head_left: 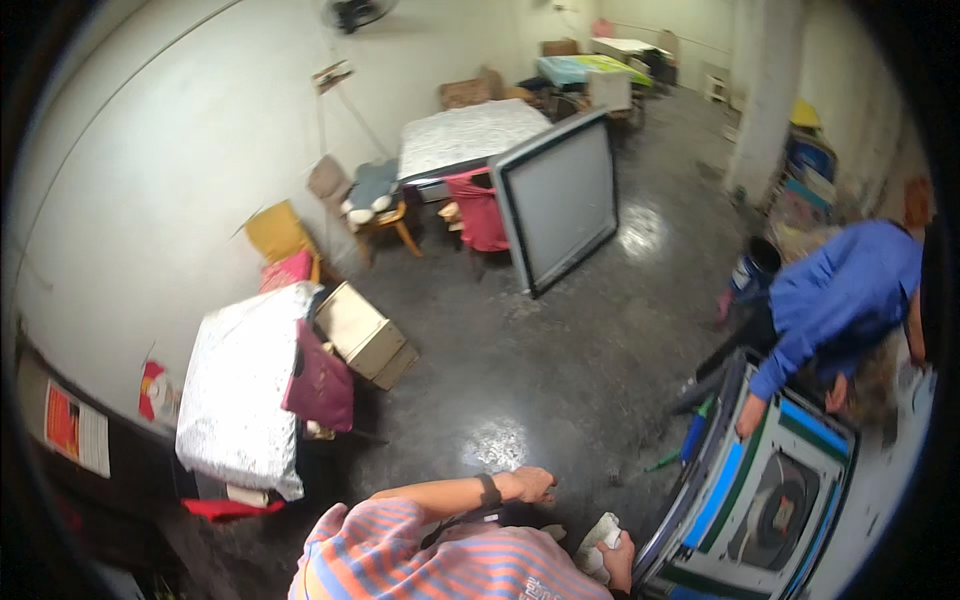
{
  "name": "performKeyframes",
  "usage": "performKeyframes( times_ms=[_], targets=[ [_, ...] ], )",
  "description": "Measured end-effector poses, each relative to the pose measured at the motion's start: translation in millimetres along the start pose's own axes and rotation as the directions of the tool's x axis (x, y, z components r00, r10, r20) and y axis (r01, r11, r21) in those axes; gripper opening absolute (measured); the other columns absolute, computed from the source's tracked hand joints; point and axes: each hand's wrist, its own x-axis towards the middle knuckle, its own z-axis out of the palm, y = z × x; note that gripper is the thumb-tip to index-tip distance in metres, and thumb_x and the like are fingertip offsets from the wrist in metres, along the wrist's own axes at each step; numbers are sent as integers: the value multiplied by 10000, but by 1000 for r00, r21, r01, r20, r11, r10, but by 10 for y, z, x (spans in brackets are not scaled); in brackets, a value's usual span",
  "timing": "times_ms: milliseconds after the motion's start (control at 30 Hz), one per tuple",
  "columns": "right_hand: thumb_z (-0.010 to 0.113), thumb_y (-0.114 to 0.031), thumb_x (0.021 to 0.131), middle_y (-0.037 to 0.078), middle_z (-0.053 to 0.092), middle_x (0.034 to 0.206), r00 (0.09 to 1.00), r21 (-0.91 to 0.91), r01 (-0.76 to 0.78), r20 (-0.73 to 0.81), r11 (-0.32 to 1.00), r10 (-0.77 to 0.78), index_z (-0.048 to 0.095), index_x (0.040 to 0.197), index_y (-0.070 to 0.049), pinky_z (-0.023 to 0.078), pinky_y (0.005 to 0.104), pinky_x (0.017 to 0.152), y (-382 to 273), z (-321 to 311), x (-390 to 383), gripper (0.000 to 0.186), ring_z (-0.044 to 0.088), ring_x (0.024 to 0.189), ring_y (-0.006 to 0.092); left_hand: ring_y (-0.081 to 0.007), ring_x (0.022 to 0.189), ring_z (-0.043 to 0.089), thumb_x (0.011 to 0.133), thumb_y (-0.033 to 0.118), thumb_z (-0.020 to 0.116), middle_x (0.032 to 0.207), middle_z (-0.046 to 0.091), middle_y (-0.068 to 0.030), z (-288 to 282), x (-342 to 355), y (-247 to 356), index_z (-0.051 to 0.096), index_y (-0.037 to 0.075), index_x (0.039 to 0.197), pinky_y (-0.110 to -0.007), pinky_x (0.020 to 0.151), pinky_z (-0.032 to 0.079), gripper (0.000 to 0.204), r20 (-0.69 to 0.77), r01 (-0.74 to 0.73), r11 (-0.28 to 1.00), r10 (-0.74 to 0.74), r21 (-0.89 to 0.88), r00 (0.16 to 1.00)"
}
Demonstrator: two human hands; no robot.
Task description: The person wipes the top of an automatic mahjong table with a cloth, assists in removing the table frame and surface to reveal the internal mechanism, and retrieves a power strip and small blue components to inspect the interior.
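- indoors, a dark, glossy floor (440, 335) stretches between pieces of furniture: a silvery-white covered table (240, 375) at left, a second covered table (465, 135) farther back, and a cream cabinet (360, 330) beside the nearer one.
- upright on its edge, a large grey panel (565, 200) with a dark rim stands close to the farther table, screening part of the room behind it.
- at right, a co-worker (840, 280) in a blue shirt bends over a framed unit (733, 480) with blue strips and a round dark part, one of the co-worker's hands (751, 414) on its upper edge; a slim blue-and-green object (692, 437) sits just left of the unit.
- low in the foreground, the wearer's left arm (430, 497), banded dark at the wrist, reaches rightward across a striped shirt (400, 545); the left hand (528, 485) is over the floor, fingers loosely bent.
- nearer the framed unit, the right hand (617, 562) grips a pale crumpled piece (597, 540), which juts out to the left of the fingers.
- cut off or unclear: the right forearm is mostly out of sight, the left palm is hidden, so whether it holds anything cannot be told, and the pale piece may be cloth or paper.
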Motion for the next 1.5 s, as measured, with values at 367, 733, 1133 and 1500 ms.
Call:
performKeyframes(
  times_ms=[367,733,1133,1500],
  targets=[
    [887,-146,632,114,690,832,746,86,542,410,836,-525,610,895,-25,519,352,716,-2554,937,1323,400,653,785,181,-365,1131,603,873,393,653,1176,656,-201,180,-878,-1150,560,63,1319,-452,933,495,563,-428,158,895,-346,-417,835],
    [780,-75,767,89,723,969,5,188,733,960,654,-281,655,1080,2,530,321,810,-4105,2969,384,345,671,886,155,-372,1112,609,849,412,659,1190,647,-204,1425,-2388,-940,577,61,1277,-451,924,491,559,-307,5,311,-940,-951,147],
    [632,10,862,82,636,1115,-466,498,598,854,628,-232,541,1238,20,462,300,898,-4320,6068,-1761,387,584,987,164,-356,1210,557,893,331,650,1327,577,-194,3511,-3450,-646,518,29,1352,-424,995,454,565,283,-343,-227,-951,-912,-123],
    [703,-274,898,213,660,1102,-255,398,824,896,404,-363,449,1340,67,535,352,778,-6108,9912,-2815,613,649,929,279,-354,1147,587,913,354,617,1243,625,-181,4429,-5264,-1360,526,67,1349,-435,941,478,530,468,-437,-340,-854,-833,-228]
  ],
)
